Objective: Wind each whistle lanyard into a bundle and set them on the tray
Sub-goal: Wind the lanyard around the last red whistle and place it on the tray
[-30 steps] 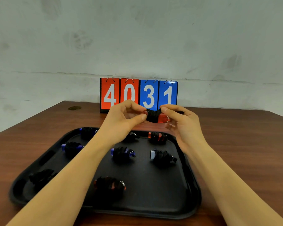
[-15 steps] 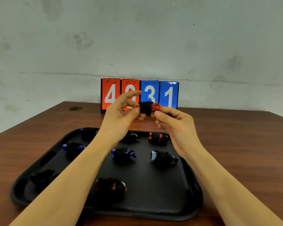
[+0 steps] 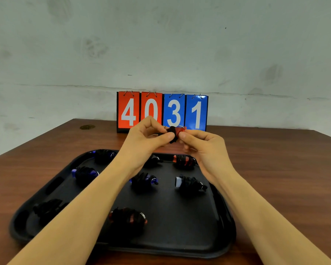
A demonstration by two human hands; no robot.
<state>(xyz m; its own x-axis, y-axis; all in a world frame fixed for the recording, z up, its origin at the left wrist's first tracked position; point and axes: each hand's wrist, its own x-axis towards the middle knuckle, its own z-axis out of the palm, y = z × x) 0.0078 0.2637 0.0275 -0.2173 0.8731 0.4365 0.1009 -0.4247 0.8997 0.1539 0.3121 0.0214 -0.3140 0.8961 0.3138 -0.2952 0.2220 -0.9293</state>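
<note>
A red whistle wrapped in black lanyard [image 3: 175, 132] is held in the air above the far edge of the black tray [image 3: 189, 243]. My left hand [image 3: 147, 138] pinches the black wound part from the left. My right hand [image 3: 201, 144] pinches the red end from the right. Several wound bundles lie on the tray, among them a blue one [image 3: 143, 181], a white one [image 3: 190, 185] and a red one [image 3: 128, 219]. My left forearm hides part of the tray's middle.
A flip scoreboard reading 4031 [image 3: 161, 111] stands at the table's far edge against the wall. The brown wooden table [image 3: 275, 178] extends to the right of the tray. A round grommet [image 3: 87, 127] sits in the far left corner.
Both hands lowered slightly with the bundle. My left index finger, raised half a second ago, has curled back down onto the lanyard.
</note>
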